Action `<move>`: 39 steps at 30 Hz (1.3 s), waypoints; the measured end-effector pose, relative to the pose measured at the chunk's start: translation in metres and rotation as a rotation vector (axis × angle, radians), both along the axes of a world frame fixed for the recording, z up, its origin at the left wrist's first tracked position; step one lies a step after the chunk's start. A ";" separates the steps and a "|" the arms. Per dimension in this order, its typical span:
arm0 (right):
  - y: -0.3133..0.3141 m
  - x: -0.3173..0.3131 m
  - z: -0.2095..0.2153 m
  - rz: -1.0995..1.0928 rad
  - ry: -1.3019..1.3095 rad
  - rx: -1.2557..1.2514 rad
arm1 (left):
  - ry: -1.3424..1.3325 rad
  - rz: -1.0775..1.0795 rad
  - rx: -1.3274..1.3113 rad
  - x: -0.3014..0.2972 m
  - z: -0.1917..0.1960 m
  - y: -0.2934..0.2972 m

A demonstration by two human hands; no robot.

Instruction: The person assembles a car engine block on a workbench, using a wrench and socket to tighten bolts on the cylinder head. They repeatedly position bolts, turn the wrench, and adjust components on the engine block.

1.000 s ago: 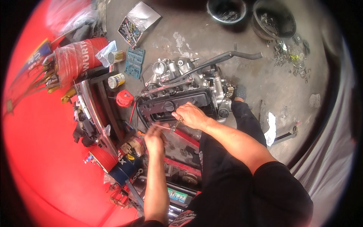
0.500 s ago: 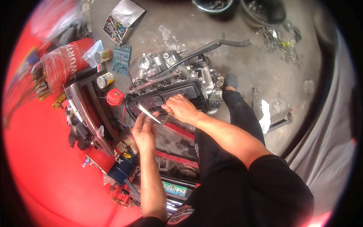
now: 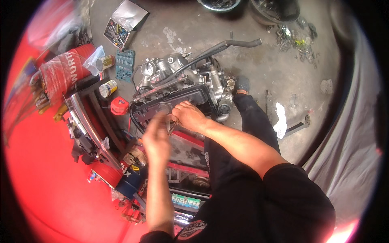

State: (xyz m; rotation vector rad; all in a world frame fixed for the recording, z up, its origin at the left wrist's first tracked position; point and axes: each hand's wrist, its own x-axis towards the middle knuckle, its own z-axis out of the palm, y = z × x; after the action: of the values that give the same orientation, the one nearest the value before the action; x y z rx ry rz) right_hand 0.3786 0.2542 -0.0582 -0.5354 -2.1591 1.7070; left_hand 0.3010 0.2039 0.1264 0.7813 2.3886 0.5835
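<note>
An engine (image 3: pixel 178 77) stands on the concrete floor with a black top cover (image 3: pixel 162 107) facing me. My right hand (image 3: pixel 188 115) rests on the near edge of that cover with bent fingers and holds nothing that I can see. My left hand (image 3: pixel 156 139) is blurred by motion just in front of the cover, close to my right hand. A thin metal tool (image 3: pixel 172 126) shows between the two hands, apparently held by the left. My black-trousered leg (image 3: pixel 251 117) stretches out to the right of the engine.
A red cap (image 3: pixel 119 106), two cans (image 3: pixel 107 88), a socket set (image 3: pixel 125 65) and an open tool case (image 3: pixel 123 22) lie left of the engine. A red car body (image 3: pixel 36 170) fills the left. A black hose (image 3: pixel 227 44) and loose bolts (image 3: pixel 296 38) are behind, and grey cloth (image 3: pixel 348 154) is on the right.
My left hand has swung up and right toward my right hand and is now blurred. The view has tilted slightly. My right hand stays on the cover.
</note>
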 end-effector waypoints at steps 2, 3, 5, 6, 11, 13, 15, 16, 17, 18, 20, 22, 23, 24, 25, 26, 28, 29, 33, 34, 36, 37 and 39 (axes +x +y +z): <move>0.003 0.001 -0.002 -0.003 -0.015 -0.005 | 0.038 -0.637 -0.357 0.030 0.009 0.000; 0.005 0.002 -0.003 0.010 -0.037 -0.029 | 0.037 -0.634 -0.206 0.052 0.009 -0.004; 0.008 0.004 -0.003 0.002 -0.046 -0.069 | 0.087 -0.513 -0.427 0.057 0.011 -0.020; 0.009 0.003 -0.002 0.022 -0.043 -0.059 | 0.124 -0.390 -0.547 0.051 0.008 -0.028; 0.007 -0.008 0.001 -0.025 -0.049 -0.066 | -0.271 0.400 -0.332 -0.015 -0.025 -0.035; 0.011 -0.012 -0.002 -0.024 -0.059 -0.065 | -0.446 0.540 -0.195 -0.023 -0.031 -0.025; 0.015 -0.012 -0.005 -0.016 -0.074 -0.053 | -0.676 0.612 0.075 -0.015 -0.031 -0.017; 0.017 -0.010 -0.006 -0.002 -0.054 -0.065 | -0.737 0.818 0.125 -0.009 -0.029 -0.015; 0.017 -0.008 -0.005 0.004 -0.056 -0.078 | -0.808 0.987 0.258 -0.002 -0.027 -0.016; 0.017 -0.006 -0.004 0.007 -0.038 -0.094 | -0.910 1.154 0.408 0.003 -0.025 -0.018; 0.016 -0.002 0.000 0.042 -0.084 -0.064 | -0.868 1.255 0.555 0.003 -0.027 -0.021; 0.014 0.001 0.002 0.135 -0.155 -0.040 | -0.739 1.307 0.630 -0.007 -0.034 -0.022; 0.014 0.001 0.002 0.058 -0.099 -0.057 | -0.698 1.345 0.596 -0.013 -0.039 -0.019; 0.013 0.001 0.002 0.025 -0.106 -0.084 | -0.856 1.199 0.683 -0.021 -0.044 -0.014; 0.012 0.002 0.000 -0.018 -0.091 -0.109 | -1.058 1.017 0.777 -0.029 -0.046 -0.007; 0.012 0.002 -0.002 0.015 -0.115 -0.115 | -1.309 0.758 0.884 -0.035 -0.047 0.002; 0.011 0.007 -0.009 -0.003 -0.064 -0.114 | -0.953 0.594 0.428 -0.036 -0.044 0.023; 0.010 0.009 -0.013 0.001 -0.063 -0.019 | -0.823 0.383 0.115 -0.034 -0.041 0.034; 0.003 0.013 -0.023 -0.083 0.065 -0.043 | -0.483 -0.493 -0.247 -0.013 -0.028 0.071; 0.003 0.012 -0.026 -0.061 0.021 -0.166 | -0.443 -0.549 -0.255 -0.011 -0.025 0.077; 0.004 0.012 -0.028 -0.008 0.041 -0.128 | -0.300 -0.822 -0.439 -0.002 -0.018 0.080; 0.004 0.012 -0.028 0.097 -0.048 -0.152 | -0.374 -0.770 -0.565 0.001 -0.016 0.078; 0.006 0.012 -0.028 0.143 -0.101 -0.154 | -0.255 -0.761 -0.556 0.005 -0.014 0.071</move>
State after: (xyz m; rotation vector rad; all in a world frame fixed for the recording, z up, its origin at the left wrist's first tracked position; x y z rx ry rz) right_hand 0.3907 0.2599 -0.0860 -0.5286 -2.1940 1.9750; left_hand 0.3055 0.2748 0.1128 1.1591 1.6929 -0.2675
